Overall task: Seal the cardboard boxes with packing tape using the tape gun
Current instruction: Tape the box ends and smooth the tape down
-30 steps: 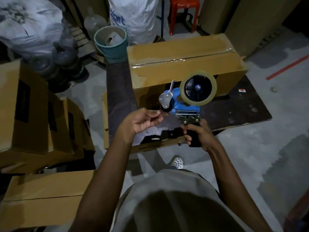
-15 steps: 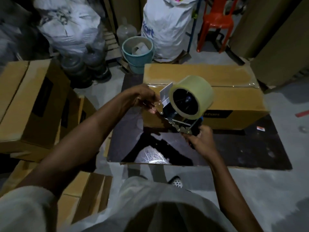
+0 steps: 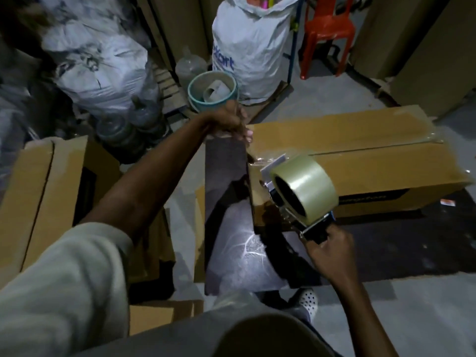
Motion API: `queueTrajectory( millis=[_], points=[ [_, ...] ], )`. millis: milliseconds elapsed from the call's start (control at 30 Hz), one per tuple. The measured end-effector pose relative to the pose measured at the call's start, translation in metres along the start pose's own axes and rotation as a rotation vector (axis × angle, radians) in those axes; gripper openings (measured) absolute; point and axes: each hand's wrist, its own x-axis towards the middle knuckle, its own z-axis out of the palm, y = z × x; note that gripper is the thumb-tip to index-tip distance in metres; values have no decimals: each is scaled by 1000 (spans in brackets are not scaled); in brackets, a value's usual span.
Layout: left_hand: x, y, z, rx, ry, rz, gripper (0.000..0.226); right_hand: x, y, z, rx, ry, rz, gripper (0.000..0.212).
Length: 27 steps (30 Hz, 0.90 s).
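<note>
A long brown cardboard box [image 3: 365, 161] lies on a dark board, with clear tape along its top seam. My right hand [image 3: 328, 249] grips the black handle of the tape gun [image 3: 304, 194], whose big roll of clear tape sits at the box's near left corner. My left hand [image 3: 233, 122] is at the box's far left corner, fingers curled over the edge. A strip of clear tape seems to run from the gun toward that hand; whether the fingers pinch it is unclear.
The dark board [image 3: 386, 253] lies on the concrete floor. More cardboard boxes [image 3: 51, 189] stand at the left. Behind are a teal bucket [image 3: 212, 90], white sacks [image 3: 252, 47], water jugs [image 3: 128, 124] and a red plastic chair [image 3: 327, 24].
My left hand has moved away from the gun's front to the box's far left corner. The tape gun has come down to the box's left end. The view has moved closer.
</note>
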Motion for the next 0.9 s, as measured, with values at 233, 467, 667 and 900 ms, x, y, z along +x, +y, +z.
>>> queueTrajectory(
  millis=[233, 467, 667, 900],
  points=[
    [97, 4, -68, 214, -68, 124, 51, 0, -40, 60, 46, 99, 135, 33],
    [171, -26, -86, 215, -124, 105, 73, 31, -59, 105, -132, 84, 42, 20],
    [204, -56, -78, 166, -173, 104, 66, 32, -49, 121, -82, 52, 115, 33],
    [215, -84, -66, 209, -154, 109, 53, 32, -42, 131, 0, 72, 104, 18]
  ],
)
